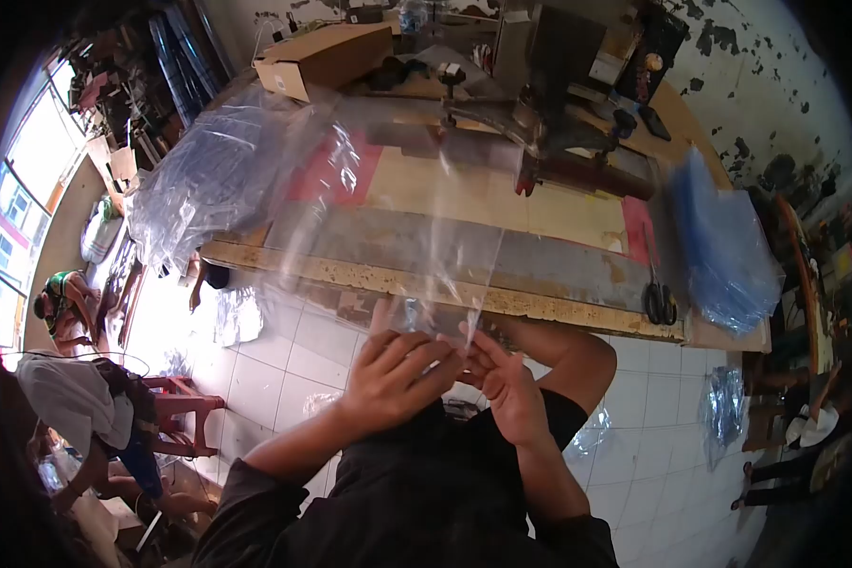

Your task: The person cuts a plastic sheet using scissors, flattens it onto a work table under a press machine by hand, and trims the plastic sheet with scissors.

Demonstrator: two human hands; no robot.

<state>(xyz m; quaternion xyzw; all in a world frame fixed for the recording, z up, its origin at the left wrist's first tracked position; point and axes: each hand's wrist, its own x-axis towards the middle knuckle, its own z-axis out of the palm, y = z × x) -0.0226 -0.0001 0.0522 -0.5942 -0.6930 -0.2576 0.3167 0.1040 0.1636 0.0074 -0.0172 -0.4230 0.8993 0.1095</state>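
A clear plastic bag [454,251] stretches from my hands out over the front edge of the workbench [379,281], partly smeared by motion. Its near edge is pinched between the curled fingers of my left hand [398,376]. Close beside it, my right hand [511,390] grips the same edge at the right corner, with some fingers extended. Both hands are in front of the bench, almost touching. Beneath the bag, the bench top carries a pale yellow board [412,185] with red patches at its ends.
Clear plastic [213,175] is heaped at the bench's left, with a bluish stack [724,246] at the right. Black-handled scissors [660,301] lie near the right front edge. A metal clamp frame [530,133] and a cardboard box [322,59] stand behind. Several people work nearby.
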